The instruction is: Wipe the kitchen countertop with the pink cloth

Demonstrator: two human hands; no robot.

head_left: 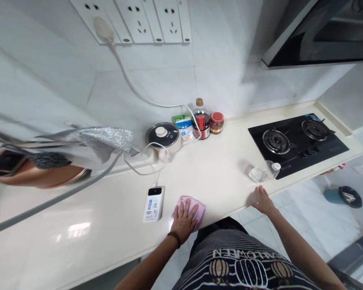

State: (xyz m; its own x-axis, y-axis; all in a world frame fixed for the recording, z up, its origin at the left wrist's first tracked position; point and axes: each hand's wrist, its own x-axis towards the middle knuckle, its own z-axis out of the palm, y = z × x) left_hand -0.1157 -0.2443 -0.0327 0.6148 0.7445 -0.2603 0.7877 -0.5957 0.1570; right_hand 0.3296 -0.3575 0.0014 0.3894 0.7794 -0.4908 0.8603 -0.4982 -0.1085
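**Flat-palmed, fingers spread: our left hand (184,219) presses the pink cloth (201,211), clasping nothing else**

The cloth lies at the front of the counter (218,173); pulled too far toward us, it could slip off the edge. A wide leftward sweep could shove the power bank (153,207) just beside it. Our right hand (261,200) rests unclosed by the edge, near the clear bottle (261,173); a careless nudge could knock that down.

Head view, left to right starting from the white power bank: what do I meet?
White power bank → pink cloth under the left hand → red-lidded jar → right hand → bin.
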